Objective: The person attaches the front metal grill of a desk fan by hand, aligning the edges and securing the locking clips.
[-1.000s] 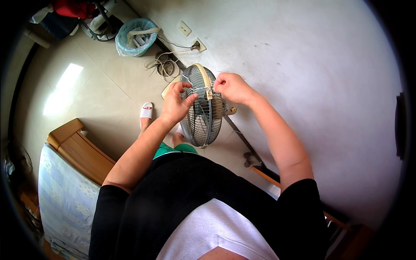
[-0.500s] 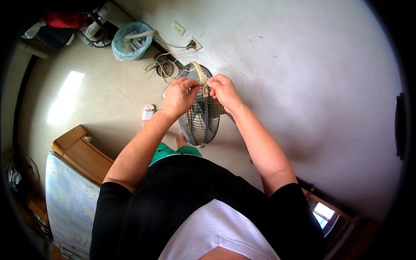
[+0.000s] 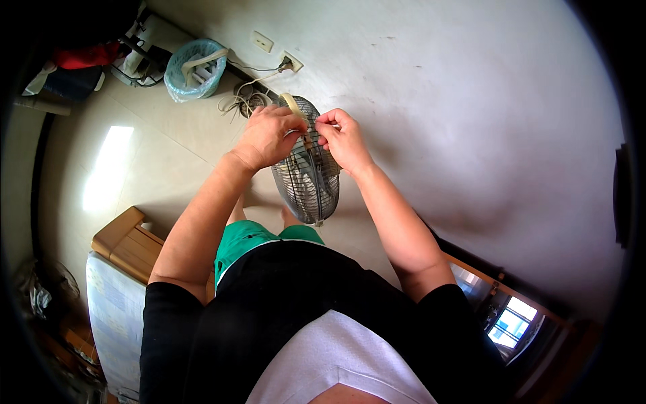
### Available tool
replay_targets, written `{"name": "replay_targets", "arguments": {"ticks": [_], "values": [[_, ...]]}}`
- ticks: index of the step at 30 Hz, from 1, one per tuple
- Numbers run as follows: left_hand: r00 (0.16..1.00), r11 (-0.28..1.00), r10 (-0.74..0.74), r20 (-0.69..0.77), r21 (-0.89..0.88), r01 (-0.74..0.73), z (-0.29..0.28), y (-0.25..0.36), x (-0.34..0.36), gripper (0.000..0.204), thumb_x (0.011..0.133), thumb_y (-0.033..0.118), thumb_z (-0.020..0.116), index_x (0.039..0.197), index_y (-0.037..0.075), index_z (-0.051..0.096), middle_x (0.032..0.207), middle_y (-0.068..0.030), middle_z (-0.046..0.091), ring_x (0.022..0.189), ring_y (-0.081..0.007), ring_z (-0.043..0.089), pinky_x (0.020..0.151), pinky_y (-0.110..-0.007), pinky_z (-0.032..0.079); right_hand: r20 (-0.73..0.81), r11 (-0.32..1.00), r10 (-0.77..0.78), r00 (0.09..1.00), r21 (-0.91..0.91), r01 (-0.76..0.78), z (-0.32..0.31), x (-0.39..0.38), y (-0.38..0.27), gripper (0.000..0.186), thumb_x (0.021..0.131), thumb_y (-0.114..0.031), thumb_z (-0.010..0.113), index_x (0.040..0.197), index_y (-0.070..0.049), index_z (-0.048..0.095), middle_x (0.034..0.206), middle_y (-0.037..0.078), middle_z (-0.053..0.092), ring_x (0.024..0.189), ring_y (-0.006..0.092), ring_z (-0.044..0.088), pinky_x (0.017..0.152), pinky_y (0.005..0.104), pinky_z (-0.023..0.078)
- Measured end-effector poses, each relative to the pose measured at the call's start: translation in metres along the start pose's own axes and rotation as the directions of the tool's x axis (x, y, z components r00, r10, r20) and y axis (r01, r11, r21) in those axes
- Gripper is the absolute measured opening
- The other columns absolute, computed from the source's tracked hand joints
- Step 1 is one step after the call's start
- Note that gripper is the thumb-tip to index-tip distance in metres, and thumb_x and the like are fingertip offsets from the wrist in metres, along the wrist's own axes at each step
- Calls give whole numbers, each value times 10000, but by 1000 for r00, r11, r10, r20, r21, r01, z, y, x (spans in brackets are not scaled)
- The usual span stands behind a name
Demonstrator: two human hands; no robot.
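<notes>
A grey wire fan cage (image 3: 303,192) with a cream strip (image 3: 292,103) over its top stands before me, seen edge-on. My left hand (image 3: 266,138) is at the upper left of the cage, thumb and fingers drawn together near the clip (image 3: 308,141) below the strip, partly covering it. My right hand (image 3: 342,138) pinches at the cage’s upper right, fingertips beside the strip. What either hand holds is too small or hidden to make out.
A blue bin (image 3: 173,74) with a liner stands by the wall (image 3: 471,121), near coiled cords (image 3: 235,101) and a plugged socket (image 3: 294,62). Wooden furniture (image 3: 118,239) with a pale mattress (image 3: 111,310) is at left, a glass-fronted cabinet (image 3: 484,316) at lower right.
Both hands have moved closer in at the top of the cage, the left curling over more, and have shifted slightly left and up with the fan. The view has shifted, showing more cabinet.
</notes>
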State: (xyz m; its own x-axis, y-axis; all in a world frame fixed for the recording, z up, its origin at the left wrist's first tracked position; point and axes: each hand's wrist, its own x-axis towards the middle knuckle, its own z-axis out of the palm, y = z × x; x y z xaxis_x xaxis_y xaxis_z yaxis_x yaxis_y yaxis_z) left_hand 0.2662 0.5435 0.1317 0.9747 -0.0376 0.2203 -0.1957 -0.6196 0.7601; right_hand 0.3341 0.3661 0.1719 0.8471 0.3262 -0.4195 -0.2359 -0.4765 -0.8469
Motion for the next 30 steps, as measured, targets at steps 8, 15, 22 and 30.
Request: {"name": "replay_targets", "arguments": {"ticks": [8, 15, 22, 30], "values": [[952, 979, 86, 294, 153, -135, -22, 7, 24, 62, 783, 128, 639, 832, 131, 677, 801, -60, 680, 840, -261, 643, 858, -405, 442, -147, 993, -55, 988, -109, 39, -27, -27, 26, 104, 888, -98, 656, 951, -18, 635, 778, 62, 651, 615, 125, 585, 592, 274, 496], [842, 895, 171, 512, 277, -350, -34, 22, 53, 71, 781, 104, 596, 800, 117, 664, 746, -77, 675, 821, -252, 654, 887, -382, 431, -208, 986, -97, 973, -155, 65, -41, -43, 60, 127, 880, -108, 666, 962, -17, 632, 822, 77, 670, 666, 148, 599, 634, 304, 510], [739, 778, 127, 662, 396, -488, -30, 38, 71, 84, 716, 78, 655, 777, 113, 700, 746, -86, 680, 805, -243, 667, 874, -364, 435, -199, 971, -136, 971, -224, 90, -41, -55, 69, 138, 873, -115, 673, 983, -39, 637, 885, 105, 680, 716, 203, 637, 685, 329, 526], [651, 810, 9, 759, 377, -450, -28, 45, 81, 39, 739, 91, 635, 724, 111, 666, 744, -113, 662, 814, -283, 637, 910, -388, 428, -194, 959, -141, 971, -272, 85, -49, -66, 68, 170, 869, -110, 673, 1014, -34, 627, 920, 103, 667, 747, 215, 642, 703, 330, 527]]}}
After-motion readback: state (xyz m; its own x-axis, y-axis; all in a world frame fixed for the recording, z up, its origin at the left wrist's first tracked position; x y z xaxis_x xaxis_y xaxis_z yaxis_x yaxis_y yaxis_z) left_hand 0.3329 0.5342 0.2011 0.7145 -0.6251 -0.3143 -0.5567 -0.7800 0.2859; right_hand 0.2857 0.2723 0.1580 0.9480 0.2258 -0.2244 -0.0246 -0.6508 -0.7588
